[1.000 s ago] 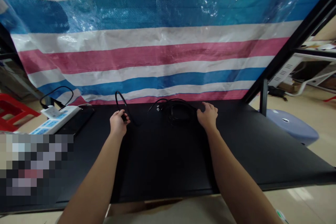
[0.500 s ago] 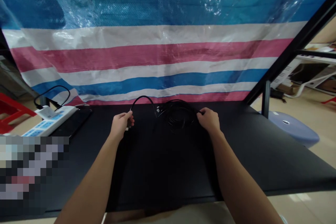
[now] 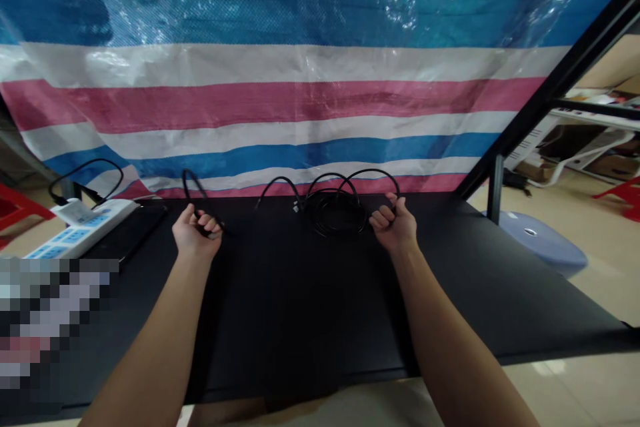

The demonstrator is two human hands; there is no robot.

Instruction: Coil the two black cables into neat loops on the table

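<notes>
A black cable (image 3: 341, 211) lies in loose loops at the back middle of the black table, with a small silvery connector (image 3: 296, 207) beside the coil. My left hand (image 3: 197, 232) is closed around a length of black cable at the left, and a blurred loop of it rises above the fingers. At the coil's right side, my right hand (image 3: 393, 221) grips another stretch, which arches up and back to the loops. What lies inside each fist is mostly hidden by the fingers.
On the left stand a white power strip (image 3: 83, 230) with a plugged-in charger (image 3: 77, 211) and a dark phone-like slab (image 3: 127, 233). Behind the table (image 3: 310, 320) hangs a striped plastic sheet (image 3: 295, 103). A bluish stool (image 3: 537, 240) is on the floor at right.
My left hand has moved further left, drawing cable away from the coil. My right hand has turned, its fingers now facing inward, and a cable arch has risen beside it.
</notes>
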